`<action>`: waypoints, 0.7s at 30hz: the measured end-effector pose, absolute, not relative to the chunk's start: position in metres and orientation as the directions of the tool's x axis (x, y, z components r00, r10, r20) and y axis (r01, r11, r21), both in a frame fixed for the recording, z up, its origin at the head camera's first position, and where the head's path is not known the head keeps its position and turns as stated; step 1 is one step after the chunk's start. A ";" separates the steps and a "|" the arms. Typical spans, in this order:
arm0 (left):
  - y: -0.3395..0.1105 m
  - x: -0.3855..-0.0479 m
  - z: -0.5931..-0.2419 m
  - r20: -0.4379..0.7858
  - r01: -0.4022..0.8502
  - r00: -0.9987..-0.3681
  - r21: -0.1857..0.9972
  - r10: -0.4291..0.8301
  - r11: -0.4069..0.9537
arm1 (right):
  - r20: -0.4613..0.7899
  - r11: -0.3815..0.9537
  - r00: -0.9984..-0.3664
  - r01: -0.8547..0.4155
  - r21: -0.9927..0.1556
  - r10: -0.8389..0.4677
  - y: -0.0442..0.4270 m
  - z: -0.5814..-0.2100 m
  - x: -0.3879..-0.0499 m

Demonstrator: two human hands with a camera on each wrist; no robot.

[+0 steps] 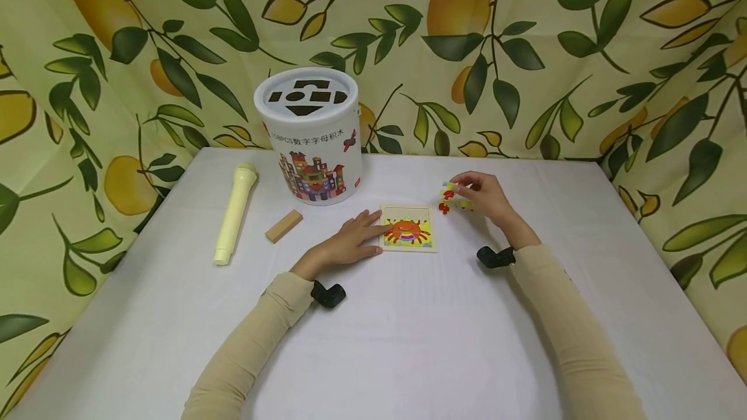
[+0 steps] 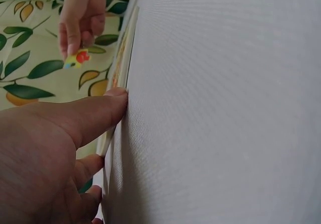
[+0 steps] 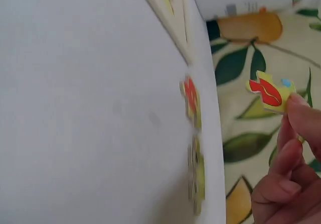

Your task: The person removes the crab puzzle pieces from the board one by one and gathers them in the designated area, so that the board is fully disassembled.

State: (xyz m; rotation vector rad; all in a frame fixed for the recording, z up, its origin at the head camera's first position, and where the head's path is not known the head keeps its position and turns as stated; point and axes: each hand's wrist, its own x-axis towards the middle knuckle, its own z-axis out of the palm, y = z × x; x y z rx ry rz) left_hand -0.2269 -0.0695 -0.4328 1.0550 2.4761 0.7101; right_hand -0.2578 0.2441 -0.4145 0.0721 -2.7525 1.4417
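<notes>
A square wooden puzzle board [image 1: 405,212] with a crab picture lies on the table, its upper strip bare wood. My left hand [image 1: 351,242] rests at the board's left side with fingers extended, fingertips touching its edge and picture. To the right, my right hand [image 1: 487,196] pinches a jigsaw piece [image 3: 271,93] between thumb and fingers, raised off the table. The piece is yellow with a red claw shape and a blue patch. Beneath that hand lie a red-and-yellow piece [image 3: 190,98] and a yellowish piece [image 3: 197,176], seen nearly edge-on in the right wrist view.
Behind the board stands a white block bucket [image 1: 315,141] with shape holes in its lid. A wooden block [image 1: 284,226] and a pale yellow microphone-shaped stick [image 1: 235,212] lie on the left. A leaf-print curtain [image 1: 397,50] hangs behind the white table [image 1: 408,349].
</notes>
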 end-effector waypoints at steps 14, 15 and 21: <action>-0.072 -0.228 -0.434 -0.140 0.564 -0.672 0.539 0.727 0.625 | -0.244 0.540 -0.952 0.307 -0.784 0.187 0.325 -0.424 -0.249; -0.072 -0.228 -0.434 -0.142 0.563 -0.673 0.538 0.726 0.627 | -0.265 0.556 -0.950 0.312 -0.770 0.167 0.326 -0.425 -0.249; -0.070 -0.228 -0.435 -0.141 0.568 -0.662 0.547 0.737 0.615 | -0.268 0.657 -0.958 0.268 -0.705 0.103 0.327 -0.434 -0.252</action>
